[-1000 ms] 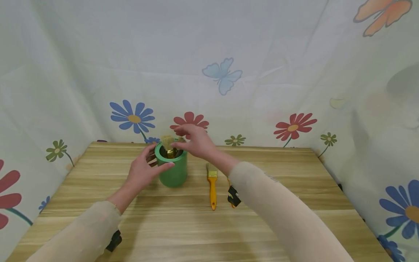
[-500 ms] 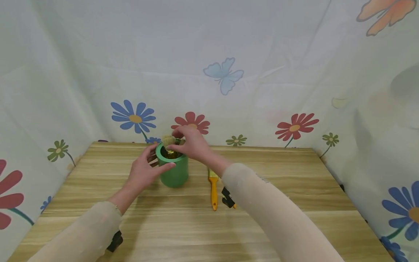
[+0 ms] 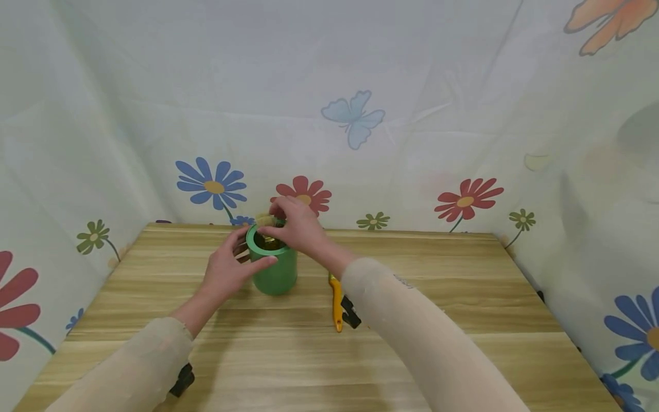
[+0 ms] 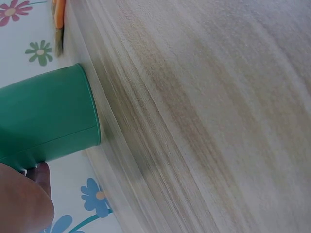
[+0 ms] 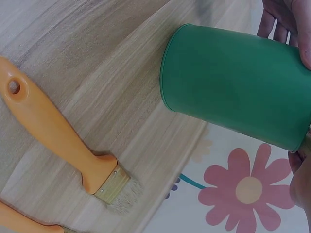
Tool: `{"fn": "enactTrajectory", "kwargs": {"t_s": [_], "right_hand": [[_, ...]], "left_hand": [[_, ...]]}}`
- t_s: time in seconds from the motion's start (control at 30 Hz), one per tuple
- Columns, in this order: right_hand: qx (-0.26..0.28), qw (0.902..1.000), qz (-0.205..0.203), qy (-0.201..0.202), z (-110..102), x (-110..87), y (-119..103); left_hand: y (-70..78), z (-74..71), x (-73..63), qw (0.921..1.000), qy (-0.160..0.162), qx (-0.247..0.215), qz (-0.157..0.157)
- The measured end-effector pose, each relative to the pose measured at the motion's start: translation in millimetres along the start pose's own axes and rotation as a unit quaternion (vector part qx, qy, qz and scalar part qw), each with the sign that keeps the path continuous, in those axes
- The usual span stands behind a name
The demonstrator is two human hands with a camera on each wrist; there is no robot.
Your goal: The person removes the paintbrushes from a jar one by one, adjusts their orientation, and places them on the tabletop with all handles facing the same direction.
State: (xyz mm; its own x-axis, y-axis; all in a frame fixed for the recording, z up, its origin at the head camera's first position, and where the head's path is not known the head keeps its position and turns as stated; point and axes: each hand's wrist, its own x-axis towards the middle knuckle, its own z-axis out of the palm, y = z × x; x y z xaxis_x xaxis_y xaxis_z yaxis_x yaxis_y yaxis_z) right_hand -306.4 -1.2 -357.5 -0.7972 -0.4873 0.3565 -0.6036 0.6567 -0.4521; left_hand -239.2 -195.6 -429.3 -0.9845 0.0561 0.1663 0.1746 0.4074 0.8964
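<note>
One pale-bristled brush [image 3: 265, 220] we see pinched in the right grip [image 3: 298, 226], at the mouth of a green can [image 3: 274, 274] whose side the left grip [image 3: 226, 266] curls around; nearer us than the right grip, two orange-handled brushes [image 5: 53, 126] lie on the table [image 3: 288, 366].

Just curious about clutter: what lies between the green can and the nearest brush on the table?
The right wrist view shows only bare tabletop between the can and brush.

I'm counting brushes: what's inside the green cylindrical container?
At least one paintbrush with pale bristles and gold-coloured metal band shows in the green cylindrical container; the right hand and container wall hide the rest.
</note>
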Motion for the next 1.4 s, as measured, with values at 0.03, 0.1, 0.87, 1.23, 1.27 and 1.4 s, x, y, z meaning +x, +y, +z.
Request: {"fn": "enactTrajectory", "kwargs": {"t_s": [0.03, 0.1, 0.87, 1.23, 1.27, 1.4], "right_hand": [[-0.001, 1.0, 0.0, 0.0, 0, 0.5, 0], [0.002, 1.0, -0.002, 0.001, 1, 1.0, 1], [0.037, 0.9952, -0.09, 0.01, -13, 0.3, 4], [0.053, 0.9957, -0.07, -0.032, -15, 0.3, 4], [0.049, 0.9958, -0.071, -0.03, -15, -0.3, 5], [0.019, 0.996, -0.087, -0.012, -15, -3.8, 7]], "left_hand": [[-0.2, 0.2, 0.1, 1.0, 0.0, -0.001, 0.001], [-0.6, 0.7, 0.4, 1.0, 0.001, -0.005, 0.004], [2.4, -0.2, -0.2, 1.0, -0.001, -0.002, -0.005], [0.8, -0.6, 0.5, 1.0, 0.0, 0.0, -0.004], [1.0, -0.8, 0.6, 1.0, -0.001, 0.0, -0.003], [1.3, -0.7, 1.3, 1.0, 0.0, 0.0, 0.002]]}}
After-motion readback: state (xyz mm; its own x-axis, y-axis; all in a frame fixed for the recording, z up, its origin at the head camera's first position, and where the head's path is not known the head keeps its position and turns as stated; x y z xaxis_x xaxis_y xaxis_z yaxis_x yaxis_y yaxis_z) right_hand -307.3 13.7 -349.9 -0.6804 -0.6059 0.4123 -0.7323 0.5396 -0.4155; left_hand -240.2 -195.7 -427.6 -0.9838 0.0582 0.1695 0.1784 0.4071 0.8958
